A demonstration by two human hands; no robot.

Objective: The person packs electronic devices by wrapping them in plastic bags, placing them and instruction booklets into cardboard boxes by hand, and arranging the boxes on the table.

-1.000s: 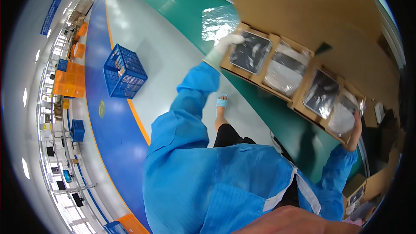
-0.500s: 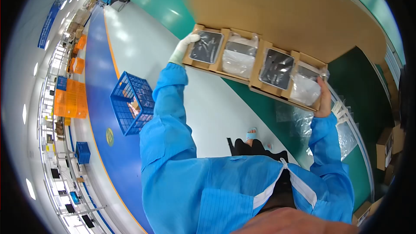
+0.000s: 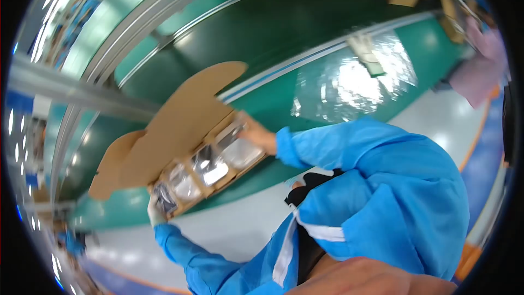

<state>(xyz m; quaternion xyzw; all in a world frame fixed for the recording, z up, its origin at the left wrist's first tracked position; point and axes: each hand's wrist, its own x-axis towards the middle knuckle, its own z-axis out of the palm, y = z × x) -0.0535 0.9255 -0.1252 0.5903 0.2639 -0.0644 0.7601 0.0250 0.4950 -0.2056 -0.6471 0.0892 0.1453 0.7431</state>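
Left hand (image 3: 157, 208) and right hand (image 3: 258, 134) grip opposite ends of the box (image 3: 177, 123) near the table (image 3: 275, 116) edge, plastic (image 3: 325, 88) lying apart.

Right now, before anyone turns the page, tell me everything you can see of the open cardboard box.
The cardboard box is plain brown, long and shallow, slanting across the view over the green table's near edge. Its broad lid, with rounded corners, stands open on the far side. Dividers make a row of four compartments, holding dark and pale shiny items. The gloved left hand and bare right hand grip opposite ends. Blur hides any print.
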